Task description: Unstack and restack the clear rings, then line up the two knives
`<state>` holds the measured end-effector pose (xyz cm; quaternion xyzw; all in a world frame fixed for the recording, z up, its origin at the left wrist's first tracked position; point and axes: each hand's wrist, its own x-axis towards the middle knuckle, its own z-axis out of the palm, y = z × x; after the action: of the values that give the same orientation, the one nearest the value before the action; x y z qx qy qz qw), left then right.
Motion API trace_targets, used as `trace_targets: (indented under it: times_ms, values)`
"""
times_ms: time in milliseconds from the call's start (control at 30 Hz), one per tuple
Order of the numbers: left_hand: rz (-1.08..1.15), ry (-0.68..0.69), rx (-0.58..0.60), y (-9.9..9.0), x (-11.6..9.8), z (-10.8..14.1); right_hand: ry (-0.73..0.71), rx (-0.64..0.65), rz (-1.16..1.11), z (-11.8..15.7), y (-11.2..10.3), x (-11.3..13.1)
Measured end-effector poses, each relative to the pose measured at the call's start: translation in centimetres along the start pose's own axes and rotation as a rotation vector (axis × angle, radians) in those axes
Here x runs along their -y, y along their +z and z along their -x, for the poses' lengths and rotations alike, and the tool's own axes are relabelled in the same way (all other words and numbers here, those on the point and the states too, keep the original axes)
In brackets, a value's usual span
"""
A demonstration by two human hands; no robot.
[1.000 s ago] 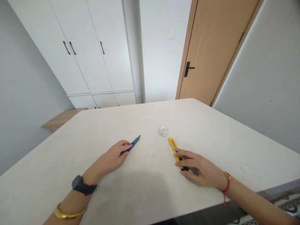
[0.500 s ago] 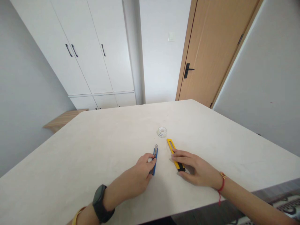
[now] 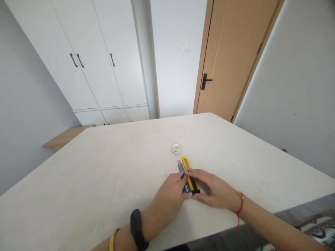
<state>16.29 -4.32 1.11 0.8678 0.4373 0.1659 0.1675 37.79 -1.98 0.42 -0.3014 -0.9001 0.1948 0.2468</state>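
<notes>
A blue utility knife [image 3: 180,166] lies on the white table, with the fingers of my left hand [image 3: 171,191] closed on it. Right beside it is a yellow utility knife [image 3: 194,186] with a black end, roughly parallel to the blue one. My right hand [image 3: 216,188] grips the yellow knife between the thumb at its near end and the fingers along its side. Just beyond the knives' far tips sits a small roll of clear tape [image 3: 176,149]. My fingers cover part of both knives.
The white table [image 3: 104,167] fills the space before me; its near edge runs close below my hands. Behind it stand a white wardrobe [image 3: 104,83] and a wooden door [image 3: 232,52]. A wooden shelf [image 3: 68,135] juts out at the left.
My left hand has moved right with the blue knife, turning it to lie beside the yellow one. The view has shifted slightly; the tape roll stays on the table.
</notes>
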Motion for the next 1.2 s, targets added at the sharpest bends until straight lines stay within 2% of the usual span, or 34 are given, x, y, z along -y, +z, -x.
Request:
trace_targets:
  times_ms: [200,433,733,1200]
  values:
    - [-0.053,-0.056,-0.002,0.33,-0.13,0.22,-0.009,0.016,0.005,0.0,0.06,-0.17]
    - [-0.003,-0.031,-0.04,0.38,-0.25,0.63,-0.013,0.011,0.026,0.09,0.08,-0.22]
    - [-0.019,-0.044,-0.004,-0.27,-0.56,0.63,-0.037,0.021,0.027,-0.31,-0.28,0.39]
    - [0.013,-0.017,-0.047,-0.17,-0.41,0.84,-0.067,0.006,0.006,-0.28,-0.29,0.36]
